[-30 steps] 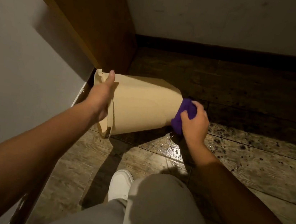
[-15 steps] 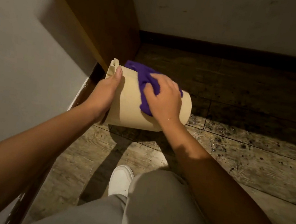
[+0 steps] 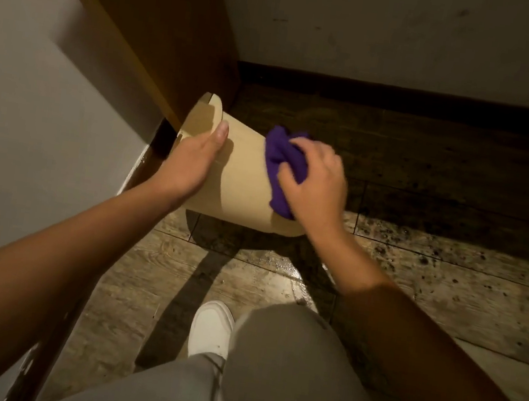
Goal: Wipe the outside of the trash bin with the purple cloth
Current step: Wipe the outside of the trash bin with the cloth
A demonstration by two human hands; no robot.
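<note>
Slid toward the base, right hand (image 3: pixel 314 181) clutches purple cloth (image 3: pixel 283 165); left hand (image 3: pixel 191 160) grips trash bin (image 3: pixel 241 184) beside cabinet (image 3: pixel 164 29).

R hand (image 3: pixel 317 182) w/ purple cloth (image 3: pixel 283 165) slid toward trash bin (image 3: pixel 242 180) base.

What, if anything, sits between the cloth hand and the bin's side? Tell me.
Nothing visible. The right hand presses the purple cloth straight onto the tilted trash bin near its base. The left hand holds the rim end, clear of the cloth's path.
</note>
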